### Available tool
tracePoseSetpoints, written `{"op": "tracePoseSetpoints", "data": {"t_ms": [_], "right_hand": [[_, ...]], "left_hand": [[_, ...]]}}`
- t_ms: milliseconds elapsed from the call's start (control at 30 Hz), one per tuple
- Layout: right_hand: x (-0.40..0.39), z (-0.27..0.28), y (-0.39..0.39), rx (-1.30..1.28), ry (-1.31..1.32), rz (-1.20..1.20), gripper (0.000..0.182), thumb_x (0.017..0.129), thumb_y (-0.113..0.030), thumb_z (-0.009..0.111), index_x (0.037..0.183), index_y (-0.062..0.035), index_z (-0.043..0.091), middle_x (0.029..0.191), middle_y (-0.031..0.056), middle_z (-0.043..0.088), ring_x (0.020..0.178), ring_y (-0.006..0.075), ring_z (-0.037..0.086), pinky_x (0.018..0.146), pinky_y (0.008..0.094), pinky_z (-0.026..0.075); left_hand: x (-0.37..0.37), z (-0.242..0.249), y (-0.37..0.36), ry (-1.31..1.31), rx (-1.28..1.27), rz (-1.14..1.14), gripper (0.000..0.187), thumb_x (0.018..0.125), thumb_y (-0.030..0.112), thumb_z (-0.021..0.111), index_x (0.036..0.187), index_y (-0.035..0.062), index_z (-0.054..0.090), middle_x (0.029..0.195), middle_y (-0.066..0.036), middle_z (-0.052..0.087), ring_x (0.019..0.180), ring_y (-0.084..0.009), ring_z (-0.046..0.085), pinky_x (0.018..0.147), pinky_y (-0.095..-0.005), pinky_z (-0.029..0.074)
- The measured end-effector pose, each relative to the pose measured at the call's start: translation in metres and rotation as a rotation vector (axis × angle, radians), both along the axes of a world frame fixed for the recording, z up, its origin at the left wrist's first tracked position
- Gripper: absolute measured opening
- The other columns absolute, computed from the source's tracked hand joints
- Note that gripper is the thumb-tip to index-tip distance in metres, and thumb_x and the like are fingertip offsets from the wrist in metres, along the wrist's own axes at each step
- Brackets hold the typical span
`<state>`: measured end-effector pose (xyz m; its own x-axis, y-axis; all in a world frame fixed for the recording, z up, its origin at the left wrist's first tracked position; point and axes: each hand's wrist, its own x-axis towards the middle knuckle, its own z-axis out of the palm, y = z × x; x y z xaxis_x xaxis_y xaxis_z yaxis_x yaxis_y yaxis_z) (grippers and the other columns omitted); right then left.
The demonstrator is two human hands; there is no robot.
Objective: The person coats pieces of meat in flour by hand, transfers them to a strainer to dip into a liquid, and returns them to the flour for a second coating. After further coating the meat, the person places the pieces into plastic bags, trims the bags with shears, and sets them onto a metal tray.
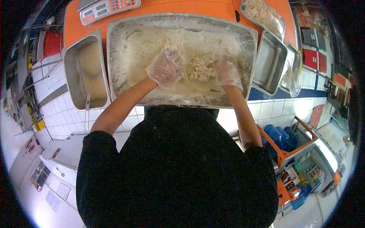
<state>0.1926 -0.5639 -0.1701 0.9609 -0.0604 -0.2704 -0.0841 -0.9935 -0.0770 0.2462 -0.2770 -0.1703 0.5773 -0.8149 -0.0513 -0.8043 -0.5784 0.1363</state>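
Note:
A large metal tray (178,101) holds pale flour (140,41) across its bottom, with a heap of flour-coated pieces (202,66) near the middle. Both my hands wear clear plastic gloves dusted with flour. Just left of the heap, my left hand (166,68) rests in the flour, fingers somewhat apart, and nothing shows in its grasp. My right hand (229,71) is at the heap's right side, touching or very near the pieces. Its fingers are blurred and partly hidden, so its grip cannot be made out.
On the left stands a deep metal pan (70,81) of cloudy liquid with a strainer (90,62) inside. A digital scale (110,10) sits on the orange table (171,7). To the right are a container of raw-looking pieces (264,17), a metal pan (269,62) and a plastic bag (294,81).

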Motion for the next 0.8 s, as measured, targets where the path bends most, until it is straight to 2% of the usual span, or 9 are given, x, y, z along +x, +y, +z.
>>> {"op": "tracePoseSetpoints", "data": {"t_ms": [100,167,333,400,467,600,667,733,800], "right_hand": [[-0.004,-0.001,0.004,-0.053,0.099,0.300,0.043,0.084,-0.016,0.057,0.124,-0.0024,0.052,0.117,0.0234,0.060,0.101,0.0353,0.063,0.087,0.0409,0.052],[-0.016,-0.016,0.012,0.006,-0.193,0.578,0.045,0.081,-0.017,0.058,0.123,-0.0006,0.052,0.119,0.0226,0.059,0.103,0.0341,0.062,0.086,0.0407,0.052],[0.001,0.016,-0.008,-0.187,0.167,0.396,0.038,0.083,-0.015,0.057,0.119,-0.0032,0.056,0.103,0.0182,0.064,0.097,0.0281,0.062,0.088,0.0387,0.049],[0.006,0.027,-0.014,-0.156,0.249,0.362,0.039,0.083,-0.015,0.058,0.120,-0.0034,0.056,0.105,0.0180,0.063,0.101,0.0273,0.060,0.089,0.0387,0.048],[-0.006,0.072,-0.010,0.063,-0.391,0.410,0.038,0.084,-0.010,0.057,0.122,-0.0025,0.055,0.113,0.0175,0.060,0.107,0.0277,0.057,0.094,0.0373,0.045],[-0.031,0.067,-0.006,0.303,-0.435,0.496,0.033,0.088,-0.012,0.057,0.120,-0.0069,0.059,0.124,0.0136,0.054,0.116,0.0289,0.053,0.098,0.0345,0.045],[-0.036,0.081,0.013,1.342,0.275,-0.273,0.039,0.085,-0.017,0.063,0.123,-0.0087,0.058,0.126,0.0106,0.053,0.116,0.0290,0.052,0.102,0.0361,0.042],[-0.036,0.092,0.023,1.349,0.301,-0.235,0.044,0.081,-0.011,0.061,0.125,-0.0071,0.055,0.128,0.0101,0.053,0.120,0.0264,0.049,0.104,0.0353,0.040],[-0.042,0.090,0.015,1.362,0.312,-0.213,0.050,0.077,-0.005,0.058,0.127,-0.0056,0.053,0.131,0.0095,0.053,0.124,0.0238,0.047,0.106,0.0345,0.038]], "left_hand": [[-0.003,0.010,-0.034,-0.078,-0.224,-0.161,0.040,0.089,0.026,0.049,0.125,0.0080,0.050,0.123,-0.016,0.053,0.115,-0.0288,0.050,0.096,-0.0414,0.044],[-0.007,0.008,-0.050,0.047,-0.185,-0.118,0.039,0.089,0.027,0.049,0.123,0.0073,0.052,0.121,-0.016,0.053,0.113,-0.0285,0.052,0.096,-0.0404,0.044],[-0.011,-0.047,-0.013,0.487,-0.563,0.073,0.040,0.085,0.035,0.053,0.112,0.0045,0.056,0.116,-0.016,0.057,0.105,-0.0313,0.056,0.092,-0.0430,0.046],[0.003,0.040,-0.017,0.246,0.087,0.158,0.046,0.087,0.039,0.052,0.115,0.0017,0.055,0.111,-0.017,0.059,0.103,-0.0317,0.058,0.090,-0.0438,0.046],[0.002,0.070,-0.020,0.184,0.021,0.137,0.049,0.086,0.040,0.053,0.115,0.0012,0.055,0.111,-0.018,0.060,0.104,-0.0321,0.057,0.089,-0.0442,0.046],[-0.023,0.089,-0.035,0.361,-0.293,0.371,0.048,0.086,0.040,0.054,0.114,0.0007,0.057,0.113,-0.021,0.059,0.104,-0.0370,0.057,0.089,-0.0452,0.046],[-0.030,0.082,-0.048,0.216,-0.361,0.269,0.044,0.087,0.039,0.054,0.111,0.0028,0.059,0.110,-0.020,0.060,0.098,-0.0376,0.058,0.085,-0.0454,0.047],[-0.029,0.079,-0.059,0.075,-0.419,0.160,0.041,0.087,0.039,0.054,0.108,0.0049,0.061,0.106,-0.019,0.062,0.093,-0.0383,0.060,0.081,-0.0456,0.049],[-0.018,0.076,-0.072,0.766,-0.325,0.114,0.040,0.091,0.034,0.050,0.113,0.0023,0.060,0.104,-0.022,0.063,0.089,-0.0412,0.060,0.081,-0.0499,0.047]]}}
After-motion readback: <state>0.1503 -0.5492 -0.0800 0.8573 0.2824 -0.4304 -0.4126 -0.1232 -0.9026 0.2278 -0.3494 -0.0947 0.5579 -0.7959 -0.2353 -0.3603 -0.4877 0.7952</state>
